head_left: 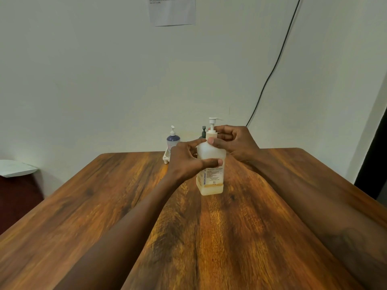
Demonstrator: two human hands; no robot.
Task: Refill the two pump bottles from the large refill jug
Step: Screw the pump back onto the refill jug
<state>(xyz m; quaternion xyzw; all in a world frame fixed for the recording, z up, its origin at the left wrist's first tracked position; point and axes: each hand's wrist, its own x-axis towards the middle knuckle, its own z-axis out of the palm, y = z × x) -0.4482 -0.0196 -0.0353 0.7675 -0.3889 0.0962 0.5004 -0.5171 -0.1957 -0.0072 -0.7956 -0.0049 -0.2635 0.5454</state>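
At the far left, off the table's edge, a white lid or sheet rests on something dark red; it looks to have no part in the job. On the wooden table, against the wall, a blue-grey pump bottle stands in a small white rack, parked well behind the work so the near surface stays free; a second, dark-topped pump bottle shows just beyond the fingers, mostly hidden. The left hand is wrapped around the body of the translucent white pump bottle, thumb across the front above the label, evidently bracing it upright on the table. That bottle stands mid-table, with only a shallow layer of amber liquid at its base, which fits it needing a refill. The right hand is closed about the white pump collar, thumb and fingers pinching it; judging by the grip, the pump is being unscrewed to open the neck. A black cable hangs down the wall at right; no refill jug is in view.
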